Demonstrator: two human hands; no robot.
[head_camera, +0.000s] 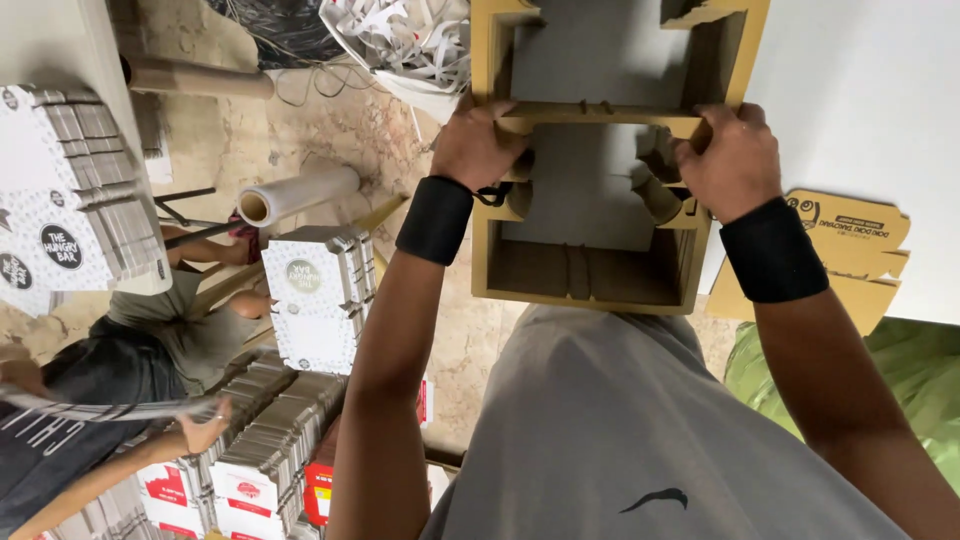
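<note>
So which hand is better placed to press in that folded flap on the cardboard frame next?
Probably the right hand. It sits directly over the curled flaps on that side of the frame. The left hand grips the middle crossbar and steadies the frame, so it looks less free.

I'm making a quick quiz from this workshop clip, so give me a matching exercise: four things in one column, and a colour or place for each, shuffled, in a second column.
Things:
1. cardboard frame
2. wristband on the left hand
3. roll of clear film
4. shredded paper strips

Descriptions:
A. black
B. brown, gripped by the left hand and right hand
C. lying on the floor to the left of the frame
D. white, piled at the top of the view

Pairs: 1-B, 2-A, 3-C, 4-D
</note>
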